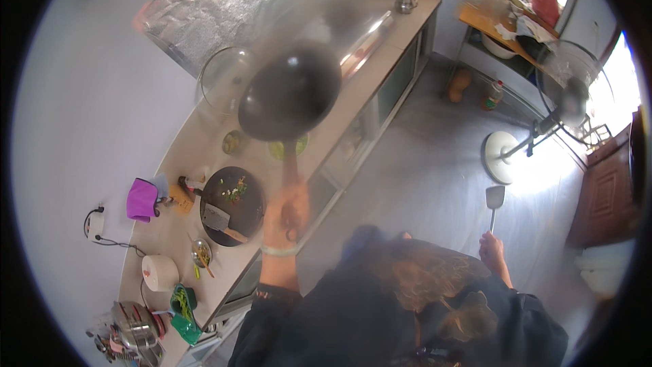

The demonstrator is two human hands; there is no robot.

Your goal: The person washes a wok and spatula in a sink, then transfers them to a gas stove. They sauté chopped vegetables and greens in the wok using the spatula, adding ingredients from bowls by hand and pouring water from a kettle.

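Note:
My left hand (286, 211) grips the handle of a dark wok (290, 94), held over the counter near the stove end. Haze blurs the wok, and what it contains cannot be made out. A green plate (301, 147) is partly hidden behind the handle. My right hand (493, 251) holds a metal wok spatula (495, 198) out over the floor, its blade pointing away from me. Nearest my left forearm on the counter lies a round black board or flat pan (249, 178). It bears a cleaver (217, 217) and a little chopped food (236, 189).
A glass lid (219, 81) leans by the foil-covered wall (204, 10). A small bowl with a spoon (202, 251), a white pot (161, 272) and a green basket (189, 298) stand along the counter (175, 244). Right of me is a pedestal fan (501, 157).

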